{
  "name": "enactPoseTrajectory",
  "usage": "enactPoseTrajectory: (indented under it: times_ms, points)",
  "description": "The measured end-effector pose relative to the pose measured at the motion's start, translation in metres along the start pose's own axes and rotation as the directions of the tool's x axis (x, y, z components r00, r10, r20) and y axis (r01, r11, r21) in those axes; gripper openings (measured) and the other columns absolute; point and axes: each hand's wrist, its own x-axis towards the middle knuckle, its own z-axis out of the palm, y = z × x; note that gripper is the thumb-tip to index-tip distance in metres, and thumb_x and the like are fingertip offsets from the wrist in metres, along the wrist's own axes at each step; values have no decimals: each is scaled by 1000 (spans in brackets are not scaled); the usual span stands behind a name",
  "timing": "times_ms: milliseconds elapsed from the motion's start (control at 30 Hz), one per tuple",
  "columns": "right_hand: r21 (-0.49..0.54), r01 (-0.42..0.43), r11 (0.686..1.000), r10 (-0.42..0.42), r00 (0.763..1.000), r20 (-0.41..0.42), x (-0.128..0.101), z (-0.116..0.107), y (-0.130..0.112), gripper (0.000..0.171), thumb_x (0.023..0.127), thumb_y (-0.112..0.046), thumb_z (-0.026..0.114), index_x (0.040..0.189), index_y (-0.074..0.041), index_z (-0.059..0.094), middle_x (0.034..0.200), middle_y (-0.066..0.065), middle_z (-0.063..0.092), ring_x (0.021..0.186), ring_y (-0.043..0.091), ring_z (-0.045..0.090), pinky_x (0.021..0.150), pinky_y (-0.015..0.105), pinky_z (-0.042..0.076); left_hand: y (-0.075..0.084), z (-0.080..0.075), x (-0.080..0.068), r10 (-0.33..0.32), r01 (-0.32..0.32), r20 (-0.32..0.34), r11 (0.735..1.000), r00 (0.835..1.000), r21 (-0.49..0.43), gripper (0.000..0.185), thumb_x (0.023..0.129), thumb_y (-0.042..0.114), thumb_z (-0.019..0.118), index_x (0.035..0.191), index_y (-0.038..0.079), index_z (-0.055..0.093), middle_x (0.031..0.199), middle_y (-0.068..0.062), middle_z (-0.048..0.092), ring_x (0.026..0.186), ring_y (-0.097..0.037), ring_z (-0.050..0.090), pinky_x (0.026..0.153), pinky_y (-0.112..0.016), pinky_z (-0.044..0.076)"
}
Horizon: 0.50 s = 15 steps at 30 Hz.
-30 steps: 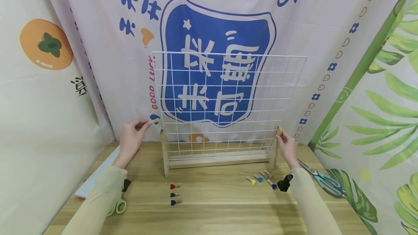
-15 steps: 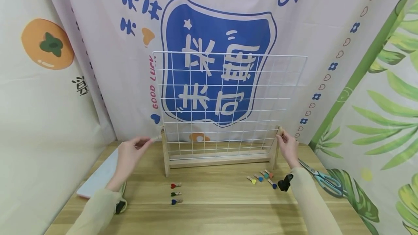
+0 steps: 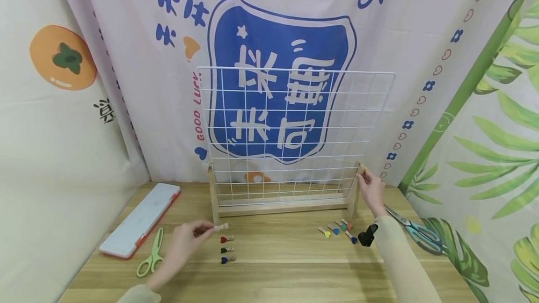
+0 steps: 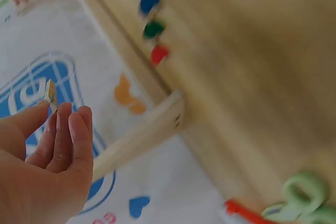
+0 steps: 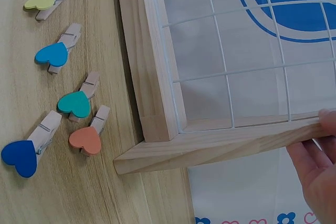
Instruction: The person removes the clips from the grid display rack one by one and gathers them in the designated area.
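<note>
In the head view my left hand [image 3: 189, 243] pinches a small wooden clothespin [image 3: 222, 226] between thumb and fingertips, close over the table by the stand's left foot. Just below lies a column of heart clothespins: a red one [image 3: 226, 239], a green one [image 3: 227, 250] and a dark blue one [image 3: 228, 260]. A white wire grid [image 3: 294, 69] stands upright in a wooden stand [image 3: 282, 210]. My right hand [image 3: 371, 190] grips the top of the stand's right upright; the right wrist view shows thumb and fingers around the wooden upright [image 5: 226, 150].
Several heart clothespins, among them a yellow one [image 3: 324, 233], lie at the stand's front right. On the left are a white case [image 3: 141, 219] with red edging and green scissors [image 3: 153, 255]; blue-handled scissors [image 3: 421, 236] lie far right. A printed curtain [image 3: 168, 106] hangs behind.
My left hand has moved down from beside the grid's left edge toward the table with the clothespin, uncovering the case and green scissors. The right hand stays on the upright.
</note>
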Motion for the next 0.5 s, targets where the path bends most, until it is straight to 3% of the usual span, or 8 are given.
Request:
enactPoseTrajectory:
  times_ms: [200, 367, 500]
  points:
    - [3, -2, 1000, 2, 1000, 0, 1, 0, 0, 38, 96, -15, 52, 130, 0, 51, 127, 25, 57, 117, 38, 56, 93, 43, 48, -10, 22, -21, 55, -52, 85, 998, 995, -39, 8, 79, 19, 74, 81, 12, 73, 71, 6, 71, 62, 6, 58, 58, -15, 49]
    - [-8, -18, 1000, 18, 1000, 6, 1, 0, 0, 41, 96, -17, 52, 133, -1, 48, 128, 25, 56, 118, 38, 56, 93, 44, 48, -16, 34, -38, 115, -107, 185, 993, 976, -57, 5, 79, 14, 72, 81, 10, 72, 72, 2, 72, 63, 4, 61, 58, -15, 50]
    - [-9, -10, 1000, 10, 1000, -4, 1, 1, 1, 40, 95, -16, 53, 132, 0, 49, 128, 25, 56, 117, 39, 56, 93, 45, 47, -18, 40, -47, 124, -117, 238, 992, 963, -44, 5, 79, 18, 73, 82, 13, 73, 73, 4, 72, 64, 4, 62, 58, -15, 49]
